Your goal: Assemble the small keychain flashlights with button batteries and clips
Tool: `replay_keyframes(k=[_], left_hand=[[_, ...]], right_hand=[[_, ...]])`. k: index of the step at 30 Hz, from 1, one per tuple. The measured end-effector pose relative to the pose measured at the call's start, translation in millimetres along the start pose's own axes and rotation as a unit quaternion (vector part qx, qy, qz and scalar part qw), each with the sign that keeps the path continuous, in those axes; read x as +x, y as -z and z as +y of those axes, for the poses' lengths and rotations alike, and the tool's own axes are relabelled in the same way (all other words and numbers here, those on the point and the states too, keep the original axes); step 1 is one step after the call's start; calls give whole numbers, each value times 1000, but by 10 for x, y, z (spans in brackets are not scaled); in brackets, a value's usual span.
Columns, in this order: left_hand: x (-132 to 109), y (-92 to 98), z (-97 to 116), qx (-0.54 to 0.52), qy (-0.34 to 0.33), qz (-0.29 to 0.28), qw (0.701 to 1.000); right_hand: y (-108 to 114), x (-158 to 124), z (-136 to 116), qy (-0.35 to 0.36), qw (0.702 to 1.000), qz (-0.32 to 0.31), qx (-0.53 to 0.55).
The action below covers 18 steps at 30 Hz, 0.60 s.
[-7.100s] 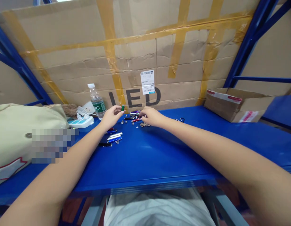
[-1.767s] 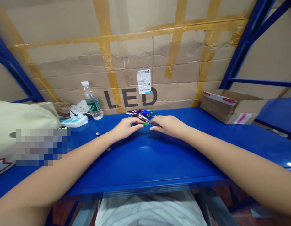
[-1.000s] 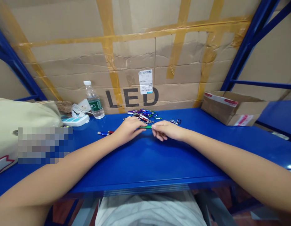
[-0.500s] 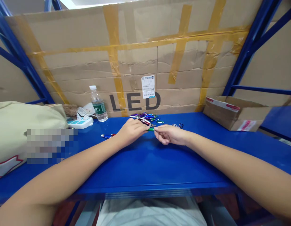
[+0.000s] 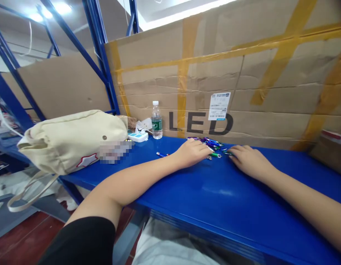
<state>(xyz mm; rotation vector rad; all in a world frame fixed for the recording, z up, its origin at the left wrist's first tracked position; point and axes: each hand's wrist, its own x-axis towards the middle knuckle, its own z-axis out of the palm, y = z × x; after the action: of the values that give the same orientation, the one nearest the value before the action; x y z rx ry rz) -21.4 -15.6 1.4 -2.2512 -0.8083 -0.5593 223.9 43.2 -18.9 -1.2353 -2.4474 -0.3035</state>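
Note:
Both of my hands rest palm down on the blue steel shelf (image 5: 225, 187). My left hand (image 5: 191, 153) lies against the near side of a small heap of slim metal penlights (image 5: 205, 142) in purple, blue and silver. Its curled fingers hide whatever is beneath them. My right hand (image 5: 250, 162) sits flat to the right, fingers spread and holding nothing. Between the hands lies a short green penlight (image 5: 216, 155), touching neither. A lone blue penlight (image 5: 160, 154) lies left of my left hand.
A cream canvas bag (image 5: 72, 141) sits on the shelf at the left, beside a power strip (image 5: 137, 137) and a water bottle (image 5: 157, 121). A large taped carton (image 5: 200, 123) printed LED stands behind. A blue rack upright (image 5: 102, 73) rises left.
The view has swung left, bringing the whole bag into sight. My hands have moved apart, and the green penlight now lies on the shelf between them.

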Motion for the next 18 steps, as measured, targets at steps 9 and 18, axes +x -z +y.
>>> replay_keyframes(k=[9, 18], left_hand=[[-20, -10, 13, -12, -26, -23, 999], [-44, -58, 23, -56, -9, -38, 998]], right_hand=[[16, 0, 73, 2, 996, -68, -52], [75, 4, 53, 2, 997, -67, -29]])
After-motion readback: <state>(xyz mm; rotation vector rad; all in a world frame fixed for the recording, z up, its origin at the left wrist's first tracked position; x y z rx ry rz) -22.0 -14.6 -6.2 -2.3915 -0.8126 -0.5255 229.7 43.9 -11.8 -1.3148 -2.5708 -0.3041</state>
